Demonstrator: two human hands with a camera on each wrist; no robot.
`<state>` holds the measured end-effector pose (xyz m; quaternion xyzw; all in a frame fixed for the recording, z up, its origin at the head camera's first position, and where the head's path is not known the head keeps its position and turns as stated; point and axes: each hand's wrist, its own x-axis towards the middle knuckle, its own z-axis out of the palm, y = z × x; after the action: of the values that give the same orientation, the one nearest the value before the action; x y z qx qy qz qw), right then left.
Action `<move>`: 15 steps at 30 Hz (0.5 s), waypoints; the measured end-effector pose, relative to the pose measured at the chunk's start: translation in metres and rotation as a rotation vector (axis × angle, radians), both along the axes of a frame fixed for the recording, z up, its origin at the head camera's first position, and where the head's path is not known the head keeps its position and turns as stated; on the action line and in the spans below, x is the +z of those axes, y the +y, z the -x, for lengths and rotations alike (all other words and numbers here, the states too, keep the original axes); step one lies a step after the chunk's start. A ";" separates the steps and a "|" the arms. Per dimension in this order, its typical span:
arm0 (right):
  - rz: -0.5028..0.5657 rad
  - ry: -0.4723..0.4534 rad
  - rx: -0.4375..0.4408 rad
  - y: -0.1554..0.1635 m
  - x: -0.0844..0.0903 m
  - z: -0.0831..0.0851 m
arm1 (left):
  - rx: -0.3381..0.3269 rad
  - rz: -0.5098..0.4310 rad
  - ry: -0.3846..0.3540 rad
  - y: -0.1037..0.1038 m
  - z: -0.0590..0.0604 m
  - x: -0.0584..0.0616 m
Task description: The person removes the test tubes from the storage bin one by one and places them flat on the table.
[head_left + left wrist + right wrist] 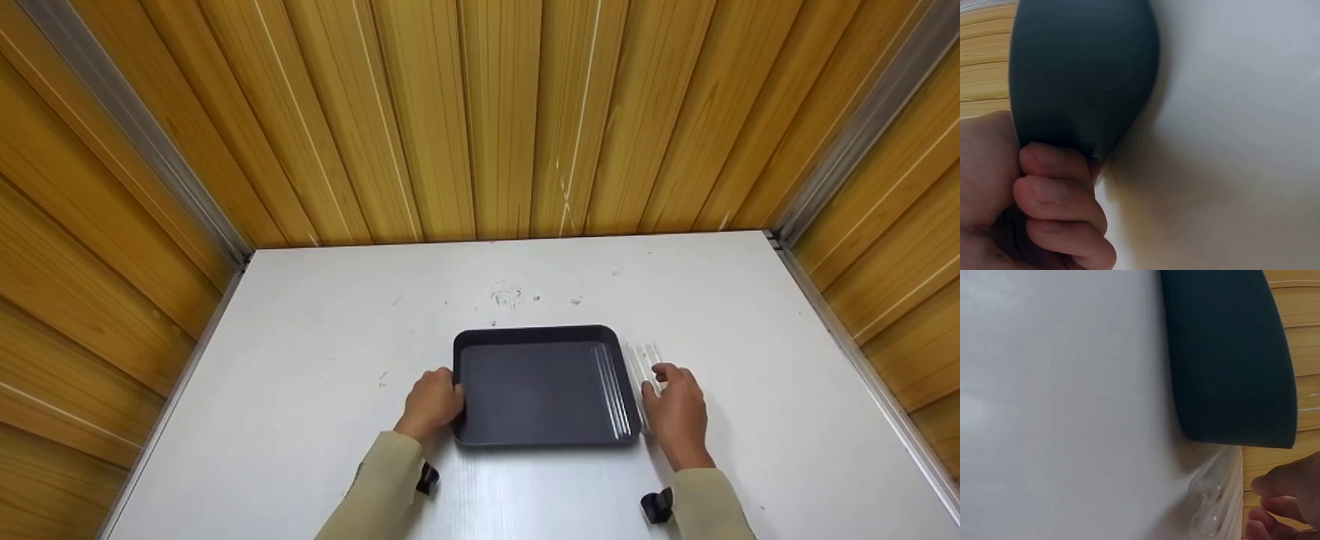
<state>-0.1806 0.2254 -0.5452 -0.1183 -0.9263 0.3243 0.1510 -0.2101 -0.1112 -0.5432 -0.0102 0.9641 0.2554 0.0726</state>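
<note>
Even, bright light is falling from above — the white table [300, 360] is glaring faintly at the lower middle of the head view, and only soft shadows are gathering under the dark tray [540, 442]. Wall lines are bowing at the frame edges. Both wrist views are blurring heavily — the tray is looming out of focus at the top.

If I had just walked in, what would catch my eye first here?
Probably the dark tray in the middle of the white table, walled in by yellow wood panelling. The left hand grips its left edge; the right hand reaches for clear tubes lying beside its right edge.
</note>
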 end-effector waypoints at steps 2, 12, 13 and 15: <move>0.000 0.009 0.004 -0.002 0.001 0.000 | 0.000 0.000 -0.005 0.000 0.000 0.000; 0.045 0.047 0.018 -0.010 0.004 0.001 | -0.014 -0.004 0.002 -0.001 0.000 0.000; 0.050 0.043 0.018 -0.010 0.005 0.001 | -0.018 -0.004 0.006 -0.001 0.000 0.000; 0.057 0.027 0.020 -0.012 0.006 0.001 | -0.023 -0.001 0.011 -0.001 0.000 -0.001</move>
<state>-0.1813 0.2136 -0.5393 -0.1091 -0.9156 0.3537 0.1567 -0.2105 -0.1125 -0.5438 0.0024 0.9643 0.2553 0.0700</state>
